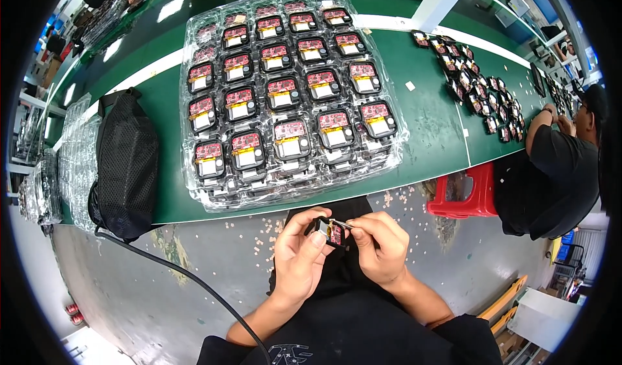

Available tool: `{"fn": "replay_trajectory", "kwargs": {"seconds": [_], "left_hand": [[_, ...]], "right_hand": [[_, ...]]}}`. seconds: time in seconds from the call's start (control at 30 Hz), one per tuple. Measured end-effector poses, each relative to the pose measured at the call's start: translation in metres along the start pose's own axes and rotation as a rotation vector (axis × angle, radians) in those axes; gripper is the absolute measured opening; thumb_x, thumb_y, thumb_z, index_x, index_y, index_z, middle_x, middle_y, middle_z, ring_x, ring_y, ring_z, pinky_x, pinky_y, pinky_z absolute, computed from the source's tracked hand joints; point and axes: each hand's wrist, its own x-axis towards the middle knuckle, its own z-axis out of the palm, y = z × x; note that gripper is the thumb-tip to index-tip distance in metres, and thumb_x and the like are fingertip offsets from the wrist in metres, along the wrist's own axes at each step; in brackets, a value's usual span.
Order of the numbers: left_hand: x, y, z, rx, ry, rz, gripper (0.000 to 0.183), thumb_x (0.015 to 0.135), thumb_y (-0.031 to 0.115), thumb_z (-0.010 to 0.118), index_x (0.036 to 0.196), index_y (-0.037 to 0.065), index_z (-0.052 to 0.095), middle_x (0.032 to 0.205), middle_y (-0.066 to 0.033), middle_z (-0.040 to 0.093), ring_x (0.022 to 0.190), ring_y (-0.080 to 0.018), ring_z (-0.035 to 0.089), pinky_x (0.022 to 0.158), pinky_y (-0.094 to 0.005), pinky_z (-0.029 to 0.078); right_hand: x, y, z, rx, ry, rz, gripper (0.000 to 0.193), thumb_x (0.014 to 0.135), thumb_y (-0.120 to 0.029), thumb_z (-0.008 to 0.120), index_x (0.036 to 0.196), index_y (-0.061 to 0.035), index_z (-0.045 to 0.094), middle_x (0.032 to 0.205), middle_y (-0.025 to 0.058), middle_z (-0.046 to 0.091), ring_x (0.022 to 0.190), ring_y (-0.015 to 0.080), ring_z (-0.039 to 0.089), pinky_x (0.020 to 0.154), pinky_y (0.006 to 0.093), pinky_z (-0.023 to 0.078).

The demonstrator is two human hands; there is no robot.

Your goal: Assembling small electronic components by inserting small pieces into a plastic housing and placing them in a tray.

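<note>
Above my lap, just off the near edge of the table, my left hand (299, 258) is closed around a small black device housing (335, 235) with a red circuit board and a pale block inside. The housing is tilted, and my left thumb lies along its near side. My right hand (383, 245) pinches thin metal tweezers (341, 223), whose tip reaches the top of the housing. Fingers hide the exact contact. Beyond my hands, a clear plastic tray (299, 200) carries several similar black housings (291, 138) with red boards, yellow strips and white blocks.
The tray stands on a green table (424, 138). A black mesh bag (126, 164) lies left, its black cord (188, 274) running toward me. Loose housings (476, 86) are heaped right. A red stool (461, 193) and a seated person (554, 164) are at right. Scraps litter the floor.
</note>
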Motion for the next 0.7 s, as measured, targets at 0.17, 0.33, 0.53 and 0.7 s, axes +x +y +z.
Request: {"fn": "replay_trajectory", "kwargs": {"seconds": [0.17, 0.33, 0.53, 0.7], "left_hand": [[0.001, -0.001, -0.002, 0.029, -0.002, 0.013, 0.04, 0.101, 0.022, 0.065, 0.128, -0.006, 0.054, 0.132, -0.0179, 0.055, 0.112, -0.0279, 0.068, 0.1, -0.0462, 0.058], [0.004, 0.006, -0.003, 0.027, -0.013, 0.015, 0.043, 0.101, 0.024, 0.066, 0.13, -0.005, 0.054, 0.13, -0.0178, 0.058, 0.112, -0.0274, 0.068, 0.1, -0.0461, 0.058], [0.002, 0.002, -0.007, 0.036, -0.014, 0.023, 0.044, 0.101, 0.025, 0.066, 0.13, -0.006, 0.054, 0.131, -0.0173, 0.058, 0.111, -0.0274, 0.068, 0.099, -0.045, 0.059], [0.001, 0.001, -0.009, 0.053, 0.001, 0.013, 0.045, 0.101, 0.025, 0.067, 0.13, -0.007, 0.054, 0.132, -0.0173, 0.058, 0.111, -0.0268, 0.068, 0.098, -0.0442, 0.059]], "right_hand": [[0.002, 0.006, -0.004, -0.055, -0.05, -0.071, 0.008, 0.089, -0.004, 0.075, 0.096, 0.001, 0.073, 0.084, 0.0121, 0.068, 0.066, 0.0238, 0.067, 0.057, 0.0319, 0.053], [0.006, 0.004, -0.002, 0.051, -0.019, 0.057, 0.011, 0.091, -0.007, 0.075, 0.096, 0.0025, 0.073, 0.084, 0.0129, 0.068, 0.063, 0.0246, 0.064, 0.058, 0.0327, 0.052], [0.005, 0.02, -0.008, -0.234, 0.009, -0.33, 0.024, 0.079, -0.006, 0.082, 0.101, -0.0031, 0.076, 0.087, 0.0067, 0.066, 0.059, 0.0188, 0.059, 0.053, 0.0311, 0.047], [0.006, 0.018, -0.01, -0.357, -0.009, -0.458, 0.031, 0.073, -0.008, 0.085, 0.103, -0.0053, 0.077, 0.087, 0.0022, 0.066, 0.056, 0.0147, 0.051, 0.049, 0.0294, 0.038]]}}
